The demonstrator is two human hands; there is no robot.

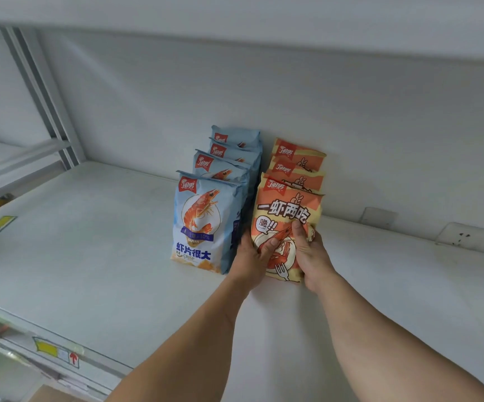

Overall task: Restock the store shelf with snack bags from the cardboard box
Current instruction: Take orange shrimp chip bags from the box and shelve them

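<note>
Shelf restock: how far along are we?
Done: a row of four blue snack bags stands front to back on the shelf, with two orange bags behind the front one. In hand: left hand and right hand both grip the front orange bag. Left: bare shelf on both sides; the box is out of view.

A white store shelf (90, 256) carries two rows of upright shrimp-chip bags running back to the rear panel: four blue bags (203, 224) on the left, three orange bags (285, 213) just beside them (fronts facing outward). Yellow price tags (46, 348) sit along its front edge.
</note>
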